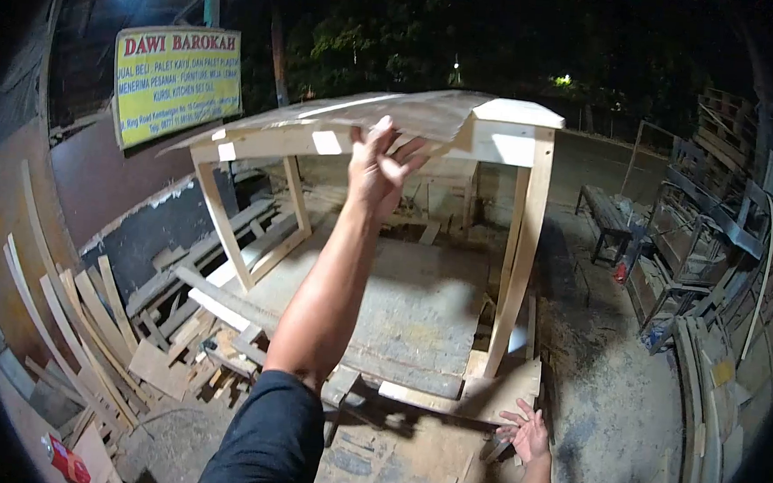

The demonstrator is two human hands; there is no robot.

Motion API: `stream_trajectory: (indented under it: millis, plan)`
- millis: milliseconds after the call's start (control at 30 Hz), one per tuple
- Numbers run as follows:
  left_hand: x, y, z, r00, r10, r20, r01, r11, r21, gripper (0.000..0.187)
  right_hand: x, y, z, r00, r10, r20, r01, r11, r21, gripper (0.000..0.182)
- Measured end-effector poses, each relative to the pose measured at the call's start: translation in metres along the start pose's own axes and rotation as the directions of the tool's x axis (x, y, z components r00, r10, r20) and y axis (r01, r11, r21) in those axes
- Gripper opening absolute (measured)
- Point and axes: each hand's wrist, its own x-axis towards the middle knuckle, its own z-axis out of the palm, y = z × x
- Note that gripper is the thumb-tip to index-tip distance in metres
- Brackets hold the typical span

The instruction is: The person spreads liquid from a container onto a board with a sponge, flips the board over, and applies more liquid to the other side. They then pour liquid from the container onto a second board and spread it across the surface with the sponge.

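A pale wooden table frame [520,258] stands upright on a low worn board platform [419,288]. Across its top lies a thin brownish sheet [385,113], its left end sticking out past the frame. My left hand [378,166] is raised to the sheet's near edge and grips it, thumb up at the edge; part of its hold is hidden. Low on the right, my right hand [530,434] is open with fingers spread, near the platform's front right corner and holding nothing.
Long wood strips [71,337] lean along the left wall, with scrap pieces [195,336] heaped beside the platform. A yellow sign [179,87] hangs at upper left. On the right are a bench [605,215], a cluttered rack [669,259] and stacked planks [703,420].
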Motion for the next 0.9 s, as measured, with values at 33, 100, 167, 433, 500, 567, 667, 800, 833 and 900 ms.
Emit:
stream_trajectory:
  millis: [33, 100, 167, 433, 500, 567, 667, 800, 833, 900]
  plan:
    - [-0.004, -0.001, 0.011, 1.000, 0.013, -0.010, -0.013, 1.000, -0.003, 0.068, 0.000, -0.003, 0.005, 1.000, 0.008, 0.007, -0.008, 1.000, -0.003, 0.067]
    - [-0.009, 0.001, 0.027, 1.000, 0.026, -0.002, -0.026, 1.000, -0.008, 0.082, 0.006, -0.011, 0.017, 0.999, 0.022, 0.028, -0.021, 0.999, -0.034, 0.067]
    - [-0.011, 0.002, 0.025, 0.998, 0.027, 0.050, -0.027, 1.000, -0.005, 0.091, 0.014, -0.020, 0.033, 0.996, 0.017, 0.092, -0.010, 0.996, -0.084, 0.068]
    - [-0.121, 0.020, -0.058, 0.966, -0.155, 0.207, 0.162, 0.987, -0.020, 0.052, 0.067, 0.012, 0.077, 0.918, 0.197, 0.343, -0.178, 0.980, -0.085, 0.073]
    - [-0.172, 0.032, -0.089, 0.972, -0.159, 0.173, 0.204, 0.936, -0.285, 0.060, 0.083, 0.034, 0.092, 0.874, 0.278, 0.399, -0.251, 0.961, -0.120, 0.074]
    - [-0.224, 0.057, -0.110, 0.991, -0.119, 0.054, 0.130, 0.937, -0.323, 0.057, 0.098, 0.060, 0.112, 0.808, 0.356, 0.469, -0.323, 0.934, -0.152, 0.073]
    - [-0.301, 0.096, -0.138, 0.994, -0.029, -0.110, -0.007, 0.951, -0.308, 0.047, 0.110, 0.092, 0.162, 0.685, 0.445, 0.576, -0.403, 0.891, -0.209, 0.072]
    - [-0.398, 0.138, -0.171, 0.821, 0.026, -0.571, 0.023, 0.997, 0.079, 0.017, 0.116, 0.144, 0.230, 0.520, 0.520, 0.677, -0.425, 0.846, -0.323, 0.069]
    - [-0.424, 0.143, -0.186, 0.844, 0.083, -0.530, -0.046, 0.996, 0.082, 0.012, 0.113, 0.158, 0.249, 0.477, 0.542, 0.692, -0.431, 0.830, -0.353, 0.069]
    - [-0.470, 0.162, -0.182, 0.656, 0.096, -0.749, 0.088, 0.976, 0.201, 0.013, 0.103, 0.185, 0.290, 0.382, 0.574, 0.725, -0.448, 0.801, -0.398, 0.066]
